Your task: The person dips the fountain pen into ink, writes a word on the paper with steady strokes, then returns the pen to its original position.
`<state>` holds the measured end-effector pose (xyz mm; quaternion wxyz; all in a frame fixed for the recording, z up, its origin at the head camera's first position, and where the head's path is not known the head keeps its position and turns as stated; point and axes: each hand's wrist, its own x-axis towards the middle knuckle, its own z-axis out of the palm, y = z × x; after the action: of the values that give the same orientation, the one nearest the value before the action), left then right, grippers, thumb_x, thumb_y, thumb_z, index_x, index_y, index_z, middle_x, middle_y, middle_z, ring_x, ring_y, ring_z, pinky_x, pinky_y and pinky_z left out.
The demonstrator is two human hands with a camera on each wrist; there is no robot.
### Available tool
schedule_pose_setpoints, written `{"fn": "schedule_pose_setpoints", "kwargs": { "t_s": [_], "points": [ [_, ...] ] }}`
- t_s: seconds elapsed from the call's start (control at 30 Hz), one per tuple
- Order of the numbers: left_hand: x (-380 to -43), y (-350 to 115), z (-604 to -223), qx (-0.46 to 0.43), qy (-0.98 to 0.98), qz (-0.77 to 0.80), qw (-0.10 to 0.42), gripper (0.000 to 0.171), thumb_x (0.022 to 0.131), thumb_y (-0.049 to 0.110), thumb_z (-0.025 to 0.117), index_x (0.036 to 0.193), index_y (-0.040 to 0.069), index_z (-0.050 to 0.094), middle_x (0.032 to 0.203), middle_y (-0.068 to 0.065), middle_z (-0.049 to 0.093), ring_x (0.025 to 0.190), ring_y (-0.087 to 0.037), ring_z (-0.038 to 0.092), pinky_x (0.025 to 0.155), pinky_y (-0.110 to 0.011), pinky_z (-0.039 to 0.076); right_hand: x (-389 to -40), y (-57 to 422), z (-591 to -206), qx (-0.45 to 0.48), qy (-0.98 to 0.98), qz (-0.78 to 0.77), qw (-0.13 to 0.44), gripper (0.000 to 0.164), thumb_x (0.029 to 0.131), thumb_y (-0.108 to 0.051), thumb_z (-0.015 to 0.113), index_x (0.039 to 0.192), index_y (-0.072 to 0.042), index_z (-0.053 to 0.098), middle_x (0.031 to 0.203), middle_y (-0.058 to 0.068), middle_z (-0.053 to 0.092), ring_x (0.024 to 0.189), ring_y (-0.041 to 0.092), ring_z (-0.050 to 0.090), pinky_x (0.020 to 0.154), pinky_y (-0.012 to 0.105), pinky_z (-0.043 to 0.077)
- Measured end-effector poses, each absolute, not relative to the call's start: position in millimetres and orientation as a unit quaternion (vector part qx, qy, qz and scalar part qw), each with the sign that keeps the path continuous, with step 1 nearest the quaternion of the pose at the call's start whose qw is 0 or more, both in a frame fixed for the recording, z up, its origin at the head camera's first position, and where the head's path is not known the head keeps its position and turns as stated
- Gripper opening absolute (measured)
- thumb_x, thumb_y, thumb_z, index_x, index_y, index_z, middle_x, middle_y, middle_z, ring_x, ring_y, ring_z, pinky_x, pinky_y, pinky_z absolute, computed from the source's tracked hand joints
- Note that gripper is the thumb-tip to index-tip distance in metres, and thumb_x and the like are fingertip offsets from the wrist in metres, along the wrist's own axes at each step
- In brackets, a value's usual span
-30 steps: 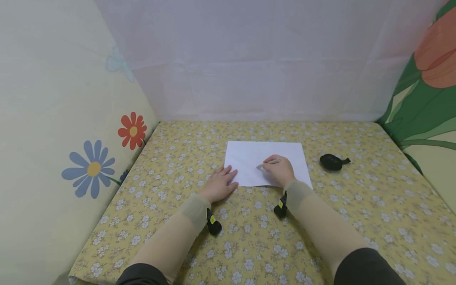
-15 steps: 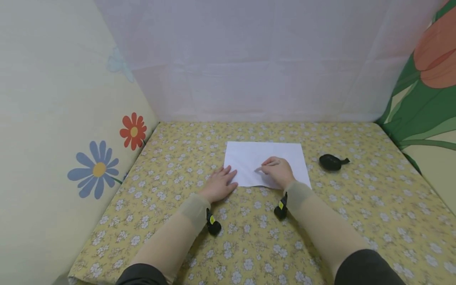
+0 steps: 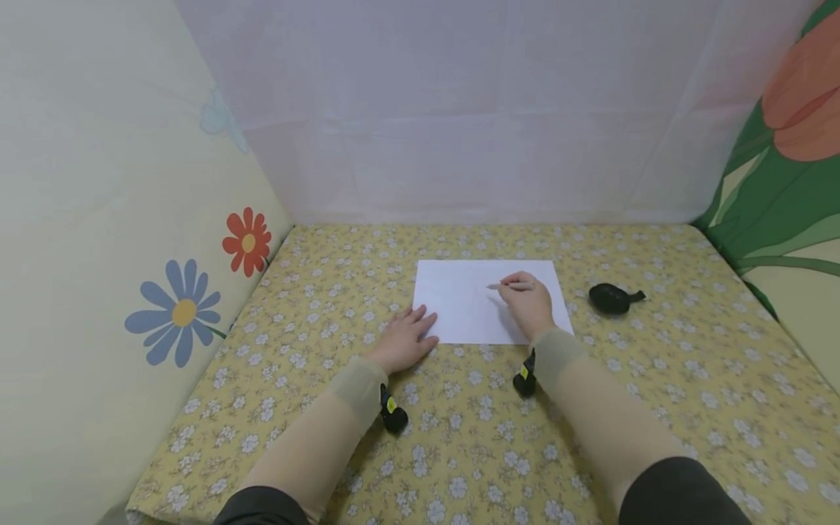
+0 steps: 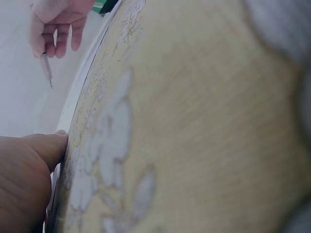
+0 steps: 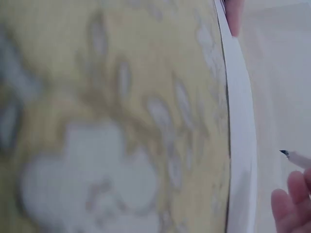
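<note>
A white sheet of paper [image 3: 459,292] lies on the table, its surface showing no clear marks in the head view. My left hand [image 3: 405,340] rests with spread fingers on the sheet's lower left corner. Over the right half of the paper, my right hand [image 3: 528,302] pinches a pale pen [image 3: 518,286] between thumb and fingers. The pen's dark tip points left. In the right wrist view the pen [image 5: 299,159] is seen raised off the paper [image 5: 243,145], with a gap between. The left wrist view shows the right hand [image 4: 60,24] holding it above the sheet.
A black oval object [image 3: 610,299] with a short tail lies right of the paper. The table is covered by a yellow flowered cloth [image 3: 315,292]. A white sheet [image 3: 492,146] hangs behind it, and flower-printed walls [image 3: 98,182] stand at both sides.
My right hand first slid the pen slightly left and toward me, then lifted it and moved right and away from me. The paper's lower edge lies flatter. My left hand has stayed put.
</note>
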<state>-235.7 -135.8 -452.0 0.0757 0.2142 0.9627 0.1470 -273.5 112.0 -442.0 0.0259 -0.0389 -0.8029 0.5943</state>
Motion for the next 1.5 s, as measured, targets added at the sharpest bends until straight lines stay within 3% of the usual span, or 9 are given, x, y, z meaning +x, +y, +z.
{"fn": "schedule_pose_setpoints", "kwargs": {
  "t_s": [0.47, 0.87, 1.5],
  "points": [
    [-235.8, -135.8, -451.8, 0.214, 0.962, 0.151, 0.074, 0.054, 0.089, 0.043, 0.038, 0.136, 0.020, 0.025, 0.141, -0.003, 0.013, 0.127, -0.026, 0.006, 0.101, -0.042, 0.002, -275.8, 107.6, -445.4, -0.021, -0.854, 0.521, -0.003, 0.019, 0.078, -0.035, 0.060, 0.091, -0.021, 0.059, 0.091, -0.001, 0.055, 0.079, 0.017, 0.050, 0.063, 0.032, 0.042],
    [-235.8, -135.2, -451.5, 0.209, 0.963, 0.150, 0.079, 0.054, 0.089, 0.044, 0.037, 0.136, 0.021, 0.024, 0.142, -0.002, 0.012, 0.127, -0.025, 0.005, 0.101, -0.042, 0.002, -278.2, 105.3, -443.3, -0.023, -0.876, 0.481, -0.002, 0.017, 0.078, -0.031, 0.059, 0.091, -0.020, 0.061, 0.089, -0.004, 0.059, 0.082, 0.015, 0.051, 0.070, 0.033, 0.041],
    [-236.5, -135.9, -452.0, 0.212, 0.964, 0.141, 0.081, 0.055, 0.089, 0.045, 0.036, 0.136, 0.021, 0.023, 0.142, -0.003, 0.011, 0.127, -0.025, 0.004, 0.101, -0.041, 0.001, -267.3, 114.7, -433.5, -0.032, -0.886, 0.463, -0.006, 0.017, 0.073, -0.033, 0.064, 0.082, -0.019, 0.060, 0.084, -0.002, 0.060, 0.078, 0.017, 0.052, 0.071, 0.033, 0.041]
  ]
}}
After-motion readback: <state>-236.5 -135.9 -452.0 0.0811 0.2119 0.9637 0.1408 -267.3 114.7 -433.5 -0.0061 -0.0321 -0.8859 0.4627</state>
